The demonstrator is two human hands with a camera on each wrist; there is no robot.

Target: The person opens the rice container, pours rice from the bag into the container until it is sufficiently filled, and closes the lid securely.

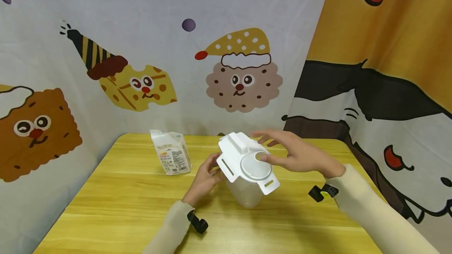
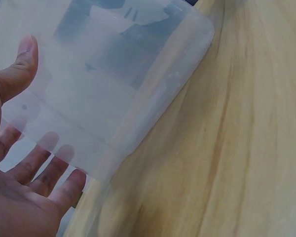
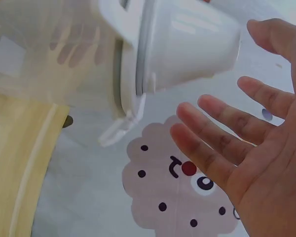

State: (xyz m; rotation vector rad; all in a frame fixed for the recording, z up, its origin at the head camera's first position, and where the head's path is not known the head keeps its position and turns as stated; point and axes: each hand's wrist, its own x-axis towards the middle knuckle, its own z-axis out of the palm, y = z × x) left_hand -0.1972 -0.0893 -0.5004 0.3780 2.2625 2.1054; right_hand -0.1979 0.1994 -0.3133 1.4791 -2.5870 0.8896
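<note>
A tall translucent plastic storage container [image 1: 244, 196] stands on the table with a white lid [image 1: 226, 155] on top. A white round cup-like cap [image 1: 255, 167] rises from the lid; the right wrist view shows its tapered side. My left hand [image 1: 205, 180] holds the container's left side, thumb before one wall and fingertips showing through the plastic in the left wrist view. Over the lid hovers my right hand [image 1: 298, 154], fingers spread. Its thumb overlaps the cap's edge in the head view, while the right wrist view shows a gap between the palm and the cap.
A white printed bag [image 1: 173, 158] stands upright at the back left of the wood-patterned table [image 1: 116, 207]. Behind the table hangs a cloth [image 1: 148, 22] with cartoon figures. Black wrist cameras [image 1: 197, 222] are strapped over both sleeves.
</note>
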